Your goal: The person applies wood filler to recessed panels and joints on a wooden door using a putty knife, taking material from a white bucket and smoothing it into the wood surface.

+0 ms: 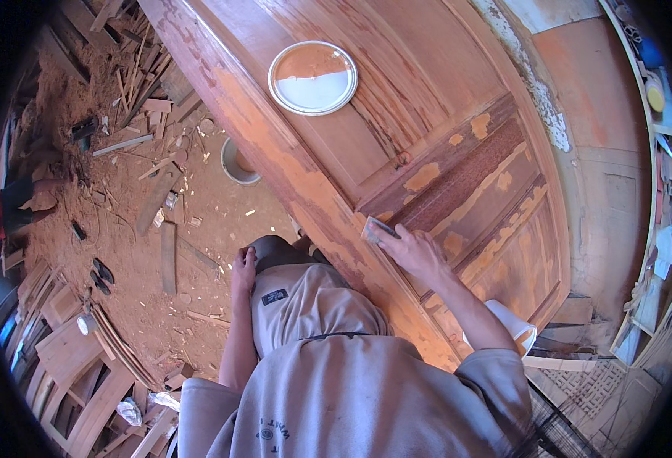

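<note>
Our right hand [412,253] pinches small flat block [374,231] between thumb and fingers, over patchy edge of panelled wooden door [328,183]. Our left hand [243,258] lies by our knee [275,250], well apart from block; whether its fingers spread or curl, we cannot tell. Beyond right hand, round lid [317,93] bears orange paste [305,59]. Beyond left hand, bucket [230,168] on floor.

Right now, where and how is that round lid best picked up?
Perhaps pinch the round lid by its near rim, coming from the lower edge of the view: the rim looks raised, and orange paste covers the far part.
</note>
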`<state>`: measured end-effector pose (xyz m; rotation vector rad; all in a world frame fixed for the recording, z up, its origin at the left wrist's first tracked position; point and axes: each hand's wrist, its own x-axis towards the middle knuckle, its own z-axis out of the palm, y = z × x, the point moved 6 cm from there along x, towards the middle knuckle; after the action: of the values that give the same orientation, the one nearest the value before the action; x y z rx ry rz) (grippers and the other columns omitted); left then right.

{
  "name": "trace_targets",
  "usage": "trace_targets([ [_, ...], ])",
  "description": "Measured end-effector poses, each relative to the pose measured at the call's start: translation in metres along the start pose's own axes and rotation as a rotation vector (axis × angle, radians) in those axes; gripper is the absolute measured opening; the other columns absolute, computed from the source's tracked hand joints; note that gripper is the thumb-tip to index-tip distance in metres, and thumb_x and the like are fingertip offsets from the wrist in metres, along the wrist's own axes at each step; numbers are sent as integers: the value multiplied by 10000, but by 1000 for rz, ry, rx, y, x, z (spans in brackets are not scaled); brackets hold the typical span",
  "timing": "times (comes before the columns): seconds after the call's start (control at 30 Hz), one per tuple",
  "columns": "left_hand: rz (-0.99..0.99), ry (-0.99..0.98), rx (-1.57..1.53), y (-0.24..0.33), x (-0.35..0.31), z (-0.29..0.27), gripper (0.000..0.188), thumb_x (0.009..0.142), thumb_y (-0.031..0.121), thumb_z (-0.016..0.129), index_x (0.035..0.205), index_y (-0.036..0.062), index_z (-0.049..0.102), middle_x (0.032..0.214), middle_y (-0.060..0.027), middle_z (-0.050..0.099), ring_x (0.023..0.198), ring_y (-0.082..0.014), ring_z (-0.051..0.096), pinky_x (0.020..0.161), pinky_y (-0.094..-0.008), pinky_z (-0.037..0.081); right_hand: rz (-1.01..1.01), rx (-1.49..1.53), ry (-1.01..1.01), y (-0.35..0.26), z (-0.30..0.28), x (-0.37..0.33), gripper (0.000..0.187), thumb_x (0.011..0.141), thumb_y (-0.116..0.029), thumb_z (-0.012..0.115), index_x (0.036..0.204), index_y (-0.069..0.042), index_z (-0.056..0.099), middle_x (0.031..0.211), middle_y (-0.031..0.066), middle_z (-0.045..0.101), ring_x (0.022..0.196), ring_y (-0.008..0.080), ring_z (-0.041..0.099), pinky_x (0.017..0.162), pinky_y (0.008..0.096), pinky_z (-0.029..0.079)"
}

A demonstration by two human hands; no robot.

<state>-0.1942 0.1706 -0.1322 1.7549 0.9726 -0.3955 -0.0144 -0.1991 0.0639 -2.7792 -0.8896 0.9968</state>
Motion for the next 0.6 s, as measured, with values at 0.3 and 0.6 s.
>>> trace_targets([
  [0.3, -55, 49, -99, -21, -9, -10, 453, 1013, 358, 512, 1204, -40, 611, 1070, -167, 690, 969, -239, 680, 852, -373, 520, 161, 101, 20, 65, -11, -24, 494, 988, -302, 547, 1468, -270, 434, 1023, 248, 614, 871, 436, 672, 711, 530, 557],
  [0.6, 4, 30, -37, 2, -1, 0, 440, 1007, 348, 523, 1166, -51, 617, 1006, -158, 691, 928, -228, 664, 853, -348, 506, 99, 357, 557, 9, 57, -13, 619, 997, -248, 564, 1544, -138, 297, 907, 221, 579, 741, 412, 629, 595, 476, 529],
])
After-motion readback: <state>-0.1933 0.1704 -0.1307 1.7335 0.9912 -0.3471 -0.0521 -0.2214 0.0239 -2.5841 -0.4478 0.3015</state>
